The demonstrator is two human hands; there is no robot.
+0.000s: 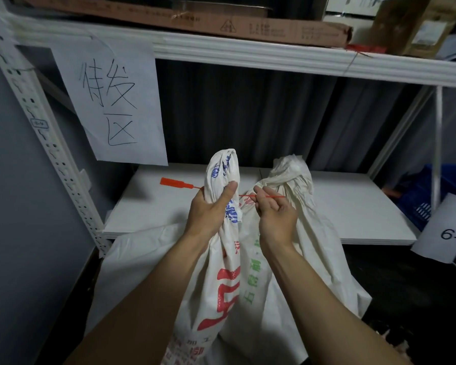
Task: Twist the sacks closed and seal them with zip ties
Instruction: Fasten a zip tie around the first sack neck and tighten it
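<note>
Left hand [208,209] is gripping the printed sack's [228,259] twisted neck; right hand [273,214] is pinching the red zip tie [178,183] tail beside that grip. Sealing step is likely underway. Next: thread tail through the head, cinch just above the grip.

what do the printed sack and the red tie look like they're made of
The printed sack looks like woven plastic, probably polypropylene: matte white, holding stiff creases where the left hand grips its twisted neck. The red zip tie looks like moulded plastic, likely nylon: smooth flat tag and a thin tail pinched in the right hand.

Head view (only one) looks forward-down, close onto shelf [248,206].
</note>
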